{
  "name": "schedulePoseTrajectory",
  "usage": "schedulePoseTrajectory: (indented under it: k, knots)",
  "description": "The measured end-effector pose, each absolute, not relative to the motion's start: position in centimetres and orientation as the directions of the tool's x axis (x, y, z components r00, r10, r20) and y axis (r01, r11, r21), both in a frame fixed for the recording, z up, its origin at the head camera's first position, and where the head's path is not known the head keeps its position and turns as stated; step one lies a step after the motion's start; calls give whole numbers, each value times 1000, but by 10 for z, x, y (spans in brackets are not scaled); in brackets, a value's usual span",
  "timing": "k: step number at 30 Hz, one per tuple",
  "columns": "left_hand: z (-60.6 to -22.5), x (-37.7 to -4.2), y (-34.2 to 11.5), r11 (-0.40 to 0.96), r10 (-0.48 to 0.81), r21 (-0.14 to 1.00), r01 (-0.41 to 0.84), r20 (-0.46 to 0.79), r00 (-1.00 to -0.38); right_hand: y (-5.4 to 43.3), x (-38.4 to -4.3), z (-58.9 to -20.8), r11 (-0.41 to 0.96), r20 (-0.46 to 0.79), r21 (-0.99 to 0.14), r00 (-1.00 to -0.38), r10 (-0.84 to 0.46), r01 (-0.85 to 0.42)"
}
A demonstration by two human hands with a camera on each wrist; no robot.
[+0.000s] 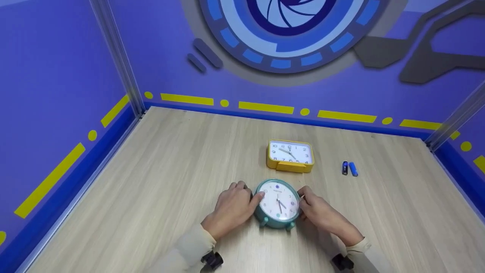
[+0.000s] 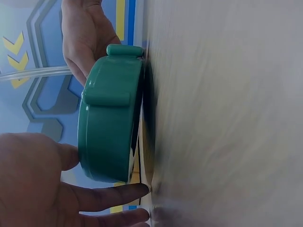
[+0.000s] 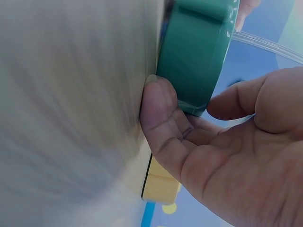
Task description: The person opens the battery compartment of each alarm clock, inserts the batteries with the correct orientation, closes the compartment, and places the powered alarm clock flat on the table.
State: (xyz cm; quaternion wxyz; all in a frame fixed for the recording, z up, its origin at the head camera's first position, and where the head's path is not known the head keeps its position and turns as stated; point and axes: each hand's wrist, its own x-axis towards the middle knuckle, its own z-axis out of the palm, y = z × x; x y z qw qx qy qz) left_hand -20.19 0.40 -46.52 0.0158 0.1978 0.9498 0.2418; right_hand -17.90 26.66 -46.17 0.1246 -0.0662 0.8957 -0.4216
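A round green alarm clock [image 1: 278, 204] with a white dial lies face up on the table, two stubby feet toward me. In the left wrist view, a narrow gap shows between the clock's back [image 2: 109, 127] and the tabletop. My left hand [image 1: 235, 203] holds its left side, thumb on the front rim and fingers reaching down beside the back edge. On the opposite side my right hand [image 1: 324, 214] grips the rim; the right wrist view shows its thumb [image 3: 236, 99] at the front edge and a fingertip [image 3: 158, 97] tucked at the back.
Behind the green clock lies a yellow rectangular clock [image 1: 290, 167], face up. Two small batteries, one dark [image 1: 344, 168] and one blue [image 1: 353, 169], lie to its right. Blue printed panels [image 1: 166, 76] enclose the wooden table [image 1: 182, 151] at the back and sides.
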Motion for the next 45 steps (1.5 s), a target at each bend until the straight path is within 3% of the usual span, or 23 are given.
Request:
schedulePoseTrajectory:
  k: [7, 17, 30, 36, 45]
  knots:
    - [-463, -201, 2, 767, 402, 511, 387, 86, -911, 269, -178, -460, 627, -154, -777, -954, -258, -44]
    - [-458, -200, 1, 722, 398, 605, 337, 35, -917, 262, -176, -457, 715, -106, -696, -975, -195, -67]
    - [-458, -200, 1, 717, 395, 616, 327, 28, -918, 258, -174, -451, 805, -57, -591, -992, -109, -54]
    - [-460, -200, 1, 699, 394, 631, 336, 51, -918, 254, -169, -448, 818, 28, -565, -993, -115, -111]
    - [-459, -200, 2, 694, 390, 636, 336, 59, -919, 248, -161, -439, 827, 45, -541, -987, -153, -153]
